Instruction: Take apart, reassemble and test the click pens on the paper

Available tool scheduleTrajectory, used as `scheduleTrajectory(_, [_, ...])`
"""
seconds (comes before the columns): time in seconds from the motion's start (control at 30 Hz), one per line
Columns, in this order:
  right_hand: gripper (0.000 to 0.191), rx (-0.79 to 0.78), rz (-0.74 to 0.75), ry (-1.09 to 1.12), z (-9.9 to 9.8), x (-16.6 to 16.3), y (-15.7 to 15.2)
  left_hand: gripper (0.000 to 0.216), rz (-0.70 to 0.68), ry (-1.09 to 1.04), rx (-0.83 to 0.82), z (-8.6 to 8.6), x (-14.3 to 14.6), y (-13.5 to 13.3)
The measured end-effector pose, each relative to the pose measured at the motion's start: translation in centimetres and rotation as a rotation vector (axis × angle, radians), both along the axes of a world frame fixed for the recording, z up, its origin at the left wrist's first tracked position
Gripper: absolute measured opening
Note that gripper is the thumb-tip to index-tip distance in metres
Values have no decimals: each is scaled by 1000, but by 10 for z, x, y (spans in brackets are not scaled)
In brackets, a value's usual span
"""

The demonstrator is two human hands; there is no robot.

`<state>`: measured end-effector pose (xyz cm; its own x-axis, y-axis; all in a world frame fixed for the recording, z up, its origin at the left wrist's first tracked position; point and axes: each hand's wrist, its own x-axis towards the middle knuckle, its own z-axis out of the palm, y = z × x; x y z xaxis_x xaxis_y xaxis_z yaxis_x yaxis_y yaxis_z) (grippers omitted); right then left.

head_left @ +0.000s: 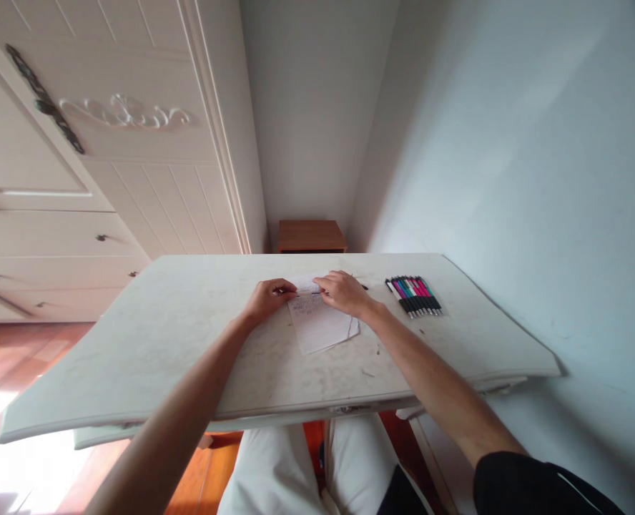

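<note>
Sheets of white paper (322,332) with handwriting on the upper part lie on the white table, their lower right corner creased or torn. Over the paper's upper left edge, my left hand (268,297) is closed with its fingertips pinched. My right hand (343,292) is closed over the upper right of the paper. Between the two sets of fingertips runs a thin pen-like piece (307,292) with dark ends, too small to make out fully. A small dark object (364,287) shows just beyond my right hand, partly hidden.
Several pens (414,295) with coloured barrels and black grips lie in a row right of my right hand. Small scraps (368,373) are on the white table (189,322). A wall (510,179) borders its right side. Behind are a brown cabinet (312,234) and a wardrobe (161,179).
</note>
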<state>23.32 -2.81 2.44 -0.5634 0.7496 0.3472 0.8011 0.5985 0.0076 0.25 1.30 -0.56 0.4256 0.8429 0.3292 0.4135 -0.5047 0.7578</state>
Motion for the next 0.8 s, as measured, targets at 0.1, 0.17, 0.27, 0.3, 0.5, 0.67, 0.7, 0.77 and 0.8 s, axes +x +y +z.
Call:
scheduleTrajectory(0.1, [19, -7, 14, 25, -1, 0, 1, 20, -3, -6, -7, 1, 0, 0])
scheduleTrajectory(0.17, [21, -21, 26, 43, -1, 1, 1, 20, -2, -22, -15, 2, 0, 0])
scheduleTrajectory(0.27, [24, -28, 32, 86, -3, 1, 3, 20, -7, -75, -45, 2, -1, 1])
scheduleTrajectory(0.3, [25, -26, 30, 103, -4, 2, 3, 21, -7, -96, -55, 1, -1, 2])
scheduleTrajectory(0.5, [27, 20, 33, 195, -3, 2, 3, 27, 11, -182, -106, -2, -3, 7])
scheduleTrajectory(0.67, [31, 29, 59, 256, 0, 3, 1, 29, 22, -221, -133, -1, -3, 7])
scheduleTrajectory(0.7, [32, 33, 60, 269, 1, 3, 1, 29, 24, -224, -135, -1, -3, 7])
scheduleTrajectory(0.77, [33, 49, 56, 304, 5, 7, 1, 30, 28, -232, -135, -2, -3, 8])
scheduleTrajectory(0.8, [33, 63, 43, 326, 7, 10, 1, 30, 32, -238, -135, -2, -3, 9])
